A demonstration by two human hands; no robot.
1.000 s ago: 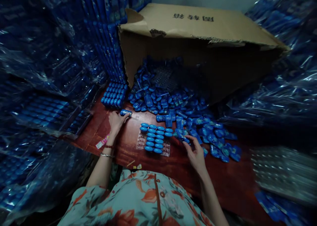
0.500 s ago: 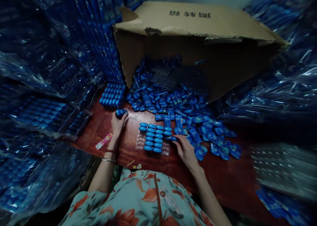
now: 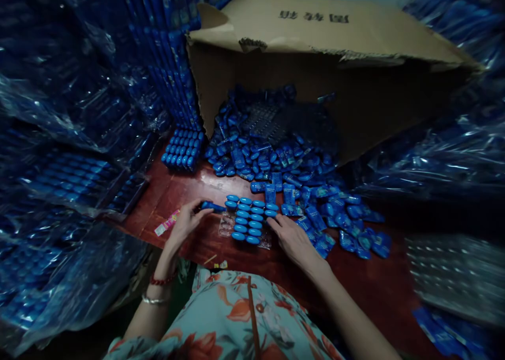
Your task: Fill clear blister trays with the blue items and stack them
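Observation:
A clear plastic tray (image 3: 225, 226) lies on the table in front of me, partly filled with rows of glossy blue oval pieces (image 3: 240, 221). My left hand (image 3: 188, 220) is at its left side, thumb and fingers pinching a small blue packet (image 3: 213, 206) whose tip reaches the tray's upper left. At the tray's right edge is my right hand (image 3: 290, 236), fingers closed and pressed down beside the blue pieces. Whatever lies under those fingertips is hidden. Loose blue packets (image 3: 314, 216) are heaped just beyond the right hand.
An open cardboard box (image 3: 331, 31) on its side spills blue packets. A stack of filled trays (image 3: 182, 148) stands back left, near a pink wrapper (image 3: 168, 223). Empty clear trays (image 3: 453, 276) are piled at right. Plastic-wrapped stacks (image 3: 59, 86) flank both sides.
My left hand has come right and toward me, bringing its blue packet to the tray's left side. My right hand has moved slightly left against the tray, and its blue packet no longer shows.

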